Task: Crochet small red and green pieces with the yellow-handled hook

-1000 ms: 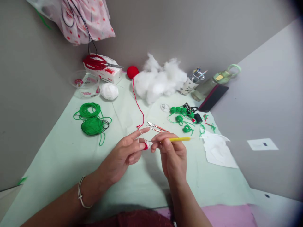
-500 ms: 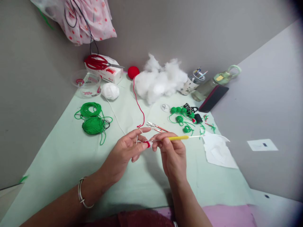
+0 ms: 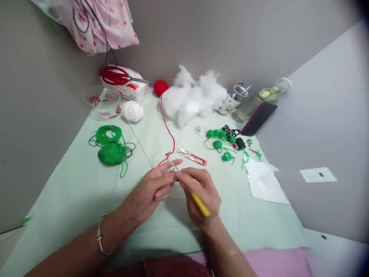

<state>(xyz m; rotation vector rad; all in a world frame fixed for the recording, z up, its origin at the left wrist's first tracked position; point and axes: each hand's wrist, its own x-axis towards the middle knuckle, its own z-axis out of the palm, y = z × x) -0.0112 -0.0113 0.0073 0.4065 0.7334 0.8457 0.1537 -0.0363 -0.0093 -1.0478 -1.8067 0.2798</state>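
Note:
My left hand [image 3: 151, 188] is closed in a pinch on a small red-and-white crochet piece, now almost wholly hidden by the fingers. White yarn [image 3: 140, 143] runs from the white yarn ball [image 3: 132, 111] to this hand, and a strand crosses near its raised index finger. My right hand [image 3: 201, 192] grips a crochet hook [image 3: 201, 204] by its yellow handle, which slants down toward me. Its tip meets the work at the left fingertips. Just beyond the hands lie orange-handled thread snips [image 3: 193, 157] and a red yarn strand [image 3: 173, 138] from the red yarn ball [image 3: 160, 88].
Green yarn [image 3: 111, 153] lies at left. Behind it stand a clear plastic tub [image 3: 111, 111] and a tissue box [image 3: 138, 92] bearing red scissors [image 3: 115, 75]. White stuffing [image 3: 193, 100] sits at the back. Small green crocheted balls [image 3: 217, 144], a phone [image 3: 259, 118] and paper [image 3: 263, 184] are on the right.
My right hand has turned, swinging the hook's handle from pointing right to pointing down toward me. The hands are closer together, covering the crochet piece, and the snips are uncovered.

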